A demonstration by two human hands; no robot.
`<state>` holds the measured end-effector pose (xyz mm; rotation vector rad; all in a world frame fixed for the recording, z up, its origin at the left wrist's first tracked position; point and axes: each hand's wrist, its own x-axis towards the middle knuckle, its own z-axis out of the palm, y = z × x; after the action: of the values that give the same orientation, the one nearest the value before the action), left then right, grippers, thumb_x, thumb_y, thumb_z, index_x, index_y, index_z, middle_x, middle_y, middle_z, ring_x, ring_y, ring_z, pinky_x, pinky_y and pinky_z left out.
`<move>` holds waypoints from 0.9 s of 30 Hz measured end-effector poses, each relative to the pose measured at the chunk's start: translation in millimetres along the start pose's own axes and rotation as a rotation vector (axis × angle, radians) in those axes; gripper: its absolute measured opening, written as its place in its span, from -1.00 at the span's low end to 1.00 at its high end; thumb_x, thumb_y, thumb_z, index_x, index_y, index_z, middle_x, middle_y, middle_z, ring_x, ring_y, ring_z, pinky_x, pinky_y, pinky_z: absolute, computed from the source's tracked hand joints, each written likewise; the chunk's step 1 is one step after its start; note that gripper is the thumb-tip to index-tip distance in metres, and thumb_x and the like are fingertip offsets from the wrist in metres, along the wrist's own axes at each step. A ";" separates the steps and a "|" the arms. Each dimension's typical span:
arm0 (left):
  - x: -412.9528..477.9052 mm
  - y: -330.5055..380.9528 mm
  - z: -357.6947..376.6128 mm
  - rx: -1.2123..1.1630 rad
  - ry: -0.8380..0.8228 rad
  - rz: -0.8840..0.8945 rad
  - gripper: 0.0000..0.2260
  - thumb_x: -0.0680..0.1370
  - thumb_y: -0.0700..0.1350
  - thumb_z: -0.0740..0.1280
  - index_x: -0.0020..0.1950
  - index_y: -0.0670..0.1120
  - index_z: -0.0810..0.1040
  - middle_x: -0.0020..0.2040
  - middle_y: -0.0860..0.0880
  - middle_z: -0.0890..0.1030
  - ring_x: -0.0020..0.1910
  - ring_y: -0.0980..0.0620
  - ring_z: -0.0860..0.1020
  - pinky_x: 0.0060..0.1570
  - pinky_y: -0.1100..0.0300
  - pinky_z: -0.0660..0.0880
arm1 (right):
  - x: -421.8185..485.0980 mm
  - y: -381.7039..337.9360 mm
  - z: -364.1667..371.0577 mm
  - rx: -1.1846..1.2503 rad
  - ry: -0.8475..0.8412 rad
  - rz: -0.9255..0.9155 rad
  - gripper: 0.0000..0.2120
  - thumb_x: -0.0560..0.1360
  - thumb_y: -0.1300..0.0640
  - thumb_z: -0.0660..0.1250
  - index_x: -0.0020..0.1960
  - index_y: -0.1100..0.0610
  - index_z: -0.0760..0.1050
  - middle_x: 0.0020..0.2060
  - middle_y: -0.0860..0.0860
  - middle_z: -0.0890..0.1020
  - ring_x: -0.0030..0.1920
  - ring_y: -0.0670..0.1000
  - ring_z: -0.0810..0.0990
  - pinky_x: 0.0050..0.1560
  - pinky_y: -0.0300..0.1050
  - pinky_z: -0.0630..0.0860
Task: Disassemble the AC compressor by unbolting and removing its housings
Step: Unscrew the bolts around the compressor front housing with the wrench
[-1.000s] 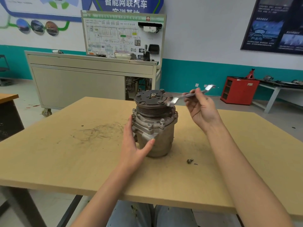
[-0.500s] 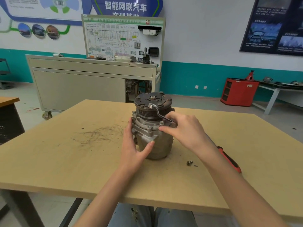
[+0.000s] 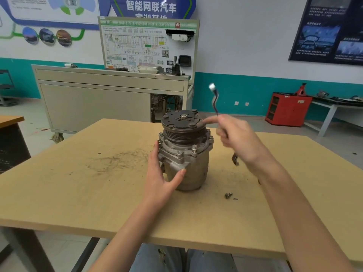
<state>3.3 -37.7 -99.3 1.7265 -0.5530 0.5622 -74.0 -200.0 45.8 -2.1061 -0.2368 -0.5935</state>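
Plywood makes up the table (image 3: 78,203) top, pale tan and marked left of centre with a tangle of dark scribbled scratches (image 3: 117,161). The compressor (image 3: 184,150) stands upright near the middle of this surface, its dark grooved pulley on top and several bolts showing around the flange of its grey housing. The left hand (image 3: 161,173) is pressed against the housing's near left side, fingers and thumb spread open around it. The right hand (image 3: 235,138) hovers just right of the pulley, closed around a wrench (image 3: 215,101), blurred, whose one end sticks up above the fist while the other shows below it. A loose bolt (image 3: 228,195) lies on the table to the right of the compressor, apart from it. Beyond the table a grey cabinet on wheels (image 3: 94,107) carries a wiring display board (image 3: 147,44). White walls with a teal band hold posters, and a red cabinet (image 3: 286,108) sits on the floor far right, beside a white bench.
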 end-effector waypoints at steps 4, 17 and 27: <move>0.3 0.1 0.3 -0.010 0.004 0.014 -0.11 0.34 0.31 0.33 0.55 0.12 -0.03 0.40 0.42 0.07 0.40 0.43 0.14 0.26 0.62 0.09 | 3.0 -28.6 -4.4 0.044 0.079 -0.236 -0.79 0.62 0.17 0.13 -0.11 0.01 0.49 -0.35 -0.23 0.50 -0.27 -0.24 0.45 -0.18 -0.28 0.40; 10.6 -7.4 7.6 0.060 0.003 0.065 -0.32 0.50 0.38 0.05 0.35 -0.13 0.35 0.21 -0.03 0.44 0.27 0.25 0.37 0.21 0.42 0.27 | -1.9 -12.6 96.6 -0.613 0.093 -0.866 -0.85 0.39 0.45 0.32 -0.10 0.31 0.60 -0.37 0.17 0.49 -0.37 0.15 0.47 -0.35 0.01 0.46; 1.6 3.4 5.4 0.186 -0.015 0.092 -0.59 0.47 -0.05 0.10 0.13 -0.32 0.47 -0.02 -0.14 0.48 -0.13 0.28 0.36 -0.11 0.53 0.28 | -3.6 -3.1 109.2 -0.577 0.095 -0.843 -0.85 0.35 0.47 0.38 -0.14 0.29 0.61 -0.40 0.15 0.47 -0.40 0.11 0.45 -0.38 -0.05 0.43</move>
<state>2.9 -43.8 -96.9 1.8891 -0.6080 0.6843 -43.0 -108.6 -5.5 -2.4677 -1.0272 -1.3792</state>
